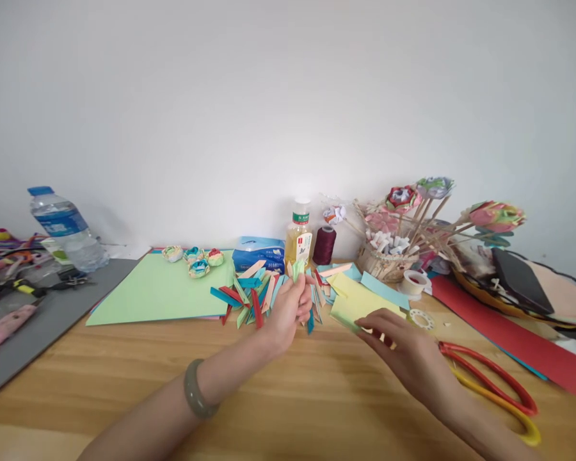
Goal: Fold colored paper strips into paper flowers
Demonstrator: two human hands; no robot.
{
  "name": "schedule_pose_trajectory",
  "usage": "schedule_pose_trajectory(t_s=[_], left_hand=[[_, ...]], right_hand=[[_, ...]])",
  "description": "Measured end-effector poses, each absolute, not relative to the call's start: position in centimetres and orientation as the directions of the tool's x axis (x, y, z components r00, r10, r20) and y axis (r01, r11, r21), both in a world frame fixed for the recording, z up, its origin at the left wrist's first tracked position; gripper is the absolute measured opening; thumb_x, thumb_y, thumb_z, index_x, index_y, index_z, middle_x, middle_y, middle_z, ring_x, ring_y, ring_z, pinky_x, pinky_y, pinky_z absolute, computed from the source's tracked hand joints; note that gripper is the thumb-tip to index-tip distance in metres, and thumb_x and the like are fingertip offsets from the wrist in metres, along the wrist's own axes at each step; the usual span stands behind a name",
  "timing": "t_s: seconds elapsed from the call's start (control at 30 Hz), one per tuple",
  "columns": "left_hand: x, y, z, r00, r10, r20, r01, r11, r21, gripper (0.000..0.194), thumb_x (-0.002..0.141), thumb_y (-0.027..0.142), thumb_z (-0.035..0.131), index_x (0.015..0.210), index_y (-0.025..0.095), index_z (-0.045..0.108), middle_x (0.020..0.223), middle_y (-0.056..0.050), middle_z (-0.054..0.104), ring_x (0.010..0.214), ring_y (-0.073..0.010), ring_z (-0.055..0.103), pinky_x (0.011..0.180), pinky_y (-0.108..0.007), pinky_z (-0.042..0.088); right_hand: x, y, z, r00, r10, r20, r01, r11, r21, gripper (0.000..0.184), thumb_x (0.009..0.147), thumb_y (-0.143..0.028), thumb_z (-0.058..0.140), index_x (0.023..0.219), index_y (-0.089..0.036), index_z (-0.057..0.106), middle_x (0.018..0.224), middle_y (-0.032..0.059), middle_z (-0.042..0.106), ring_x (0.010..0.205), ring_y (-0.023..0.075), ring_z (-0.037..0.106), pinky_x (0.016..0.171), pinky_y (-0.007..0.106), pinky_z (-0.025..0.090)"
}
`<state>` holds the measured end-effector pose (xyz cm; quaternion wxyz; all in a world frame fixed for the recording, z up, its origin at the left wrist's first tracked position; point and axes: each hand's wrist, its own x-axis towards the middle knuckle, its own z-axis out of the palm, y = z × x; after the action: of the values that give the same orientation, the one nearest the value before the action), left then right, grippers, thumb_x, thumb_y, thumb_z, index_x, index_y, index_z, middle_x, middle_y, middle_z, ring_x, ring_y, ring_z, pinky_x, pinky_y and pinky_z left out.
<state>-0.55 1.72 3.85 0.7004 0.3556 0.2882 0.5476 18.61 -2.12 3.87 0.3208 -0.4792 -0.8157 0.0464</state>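
Note:
My left hand [290,306] is closed around some light green folded paper [297,269], whose tip sticks up above the thumb. Between the thumb and fingers of my right hand [406,346] is the end of a light green paper strip [349,324], low over the wood near the yellow paper [365,296]. Behind my left hand lies a loose heap of folded paper strips [256,307] in red, blue, green and peach. Part of the heap is hidden by that hand.
Green paper sheets [158,291] carry several small paper flowers [199,268]. At the back stand a drink bottle [299,237], a maroon thread spool [324,246] and a basket [381,266] of paper flowers. Red-and-yellow scissors [496,371] lie right; a water bottle [67,227] leans left.

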Motion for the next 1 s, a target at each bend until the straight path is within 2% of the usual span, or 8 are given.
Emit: schedule_pose_trajectory(t_s=[0.07, 0.17, 0.33, 0.57, 0.7, 0.77, 0.87, 1.0], left_hand=[[-0.3, 1.5, 3.9, 0.182, 0.983, 0.005, -0.515, 0.09, 0.852, 0.029, 0.079, 0.044, 0.051, 0.078, 0.016, 0.051, 0.057, 0.006, 0.038, 0.041, -0.0024, 0.028, 0.039, -0.015, 0.023], [0.1, 1.0, 3.9, 0.115, 0.993, 0.001, -0.455, 0.052, 0.889, 0.029, 0.08, 0.045, 0.049, 0.084, 0.017, 0.055, 0.07, 0.001, 0.054, 0.049, -0.005, 0.04, 0.044, -0.017, 0.031], [0.5, 0.2, 4.2, 0.152, 0.985, -0.081, -0.56, 0.153, 0.814, 0.032, 0.08, 0.041, 0.052, 0.107, 0.024, 0.053, 0.106, -0.004, 0.058, 0.088, -0.0143, 0.055, 0.067, -0.022, 0.043], [0.5, 0.0, 3.3, 0.208, 0.977, -0.046, -0.528, 0.152, 0.835, 0.032, 0.08, 0.041, 0.053, 0.105, 0.021, 0.054, 0.109, -0.006, 0.058, 0.104, -0.0192, 0.051, 0.085, -0.03, 0.04], [0.3, 0.6, 2.4, 0.186, 0.983, 0.004, -0.202, 0.034, 0.979, 0.03, 0.084, 0.045, 0.041, 0.09, 0.018, 0.053, 0.086, -0.004, 0.058, 0.077, -0.014, 0.056, 0.068, -0.026, 0.043], [0.3, 0.8, 2.4, 0.241, 0.97, -0.013, -0.09, 0.036, 0.995, 0.031, 0.083, 0.046, 0.04, 0.081, 0.018, 0.052, 0.073, -0.001, 0.054, 0.059, -0.011, 0.051, 0.057, -0.025, 0.042], [0.3, 0.4, 2.9, 0.321, 0.947, 0.013, 0.08, -0.041, 0.996, 0.025, 0.082, 0.042, 0.045, 0.082, 0.019, 0.053, 0.077, -0.002, 0.057, 0.067, -0.0146, 0.054, 0.064, -0.028, 0.043], [0.4, -1.1, 4.2, 0.452, 0.892, 0.029, 0.635, -0.345, 0.691, 0.034, 0.086, 0.043, 0.03, 0.1, 0.019, 0.05, 0.092, -0.01, 0.062, 0.087, -0.0276, 0.058, 0.072, -0.039, 0.042]], right_hand=[[17.6, -1.2, 5.5, -0.187, 0.892, 0.412, 0.667, 0.423, -0.613, 0.021, 0.081, -0.037, 0.052, 0.08, -0.019, 0.063, 0.071, 0.0034, 0.063, 0.056, 0.0133, 0.056, 0.047, 0.023, 0.045], [15.0, -0.2, 6.9, -0.035, 0.926, 0.375, 0.534, 0.335, -0.776, 0.023, 0.077, -0.039, 0.054, 0.077, -0.017, 0.06, 0.066, 0.003, 0.062, 0.054, 0.0145, 0.056, 0.046, 0.024, 0.044], [11.3, 0.4, 6.4, -0.037, 0.947, 0.319, 0.48, 0.297, -0.825, 0.012, 0.073, -0.028, 0.055, 0.068, -0.018, 0.053, 0.056, -0.0008, 0.057, 0.049, 0.0131, 0.053, 0.046, 0.023, 0.044], [11.5, 0.1, 5.6, -0.191, 0.948, 0.256, 0.434, 0.315, -0.844, 0.014, 0.077, -0.028, 0.051, 0.076, -0.017, 0.059, 0.061, -0.0004, 0.06, 0.054, 0.0133, 0.057, 0.047, 0.023, 0.047], [13.7, -0.6, 6.3, -0.283, 0.915, 0.288, 0.492, 0.396, -0.775, 0.017, 0.079, -0.026, 0.051, 0.083, -0.018, 0.065, 0.072, 0.0023, 0.067, 0.062, 0.0149, 0.061, 0.056, 0.025, 0.049], [14.9, -0.9, 7.0, -0.205, 0.904, 0.376, 0.564, 0.423, -0.71, 0.021, 0.082, -0.03, 0.048, 0.088, -0.018, 0.065, 0.073, 0.0039, 0.067, 0.06, 0.015, 0.06, 0.054, 0.026, 0.049], [16.3, -1.1, 7.9, -0.205, 0.862, 0.463, 0.616, 0.481, -0.624, 0.027, 0.086, -0.032, 0.043, 0.102, -0.019, 0.059, 0.089, 0.0069, 0.064, 0.069, 0.016, 0.062, 0.057, 0.027, 0.05], [17.0, -1.7, 7.8, -0.474, 0.77, 0.426, 0.707, 0.622, -0.337, 0.033, 0.088, -0.024, 0.039, 0.12, -0.024, 0.049, 0.118, 0.0101, 0.052, 0.098, 0.021, 0.057, 0.077, 0.034, 0.049]])
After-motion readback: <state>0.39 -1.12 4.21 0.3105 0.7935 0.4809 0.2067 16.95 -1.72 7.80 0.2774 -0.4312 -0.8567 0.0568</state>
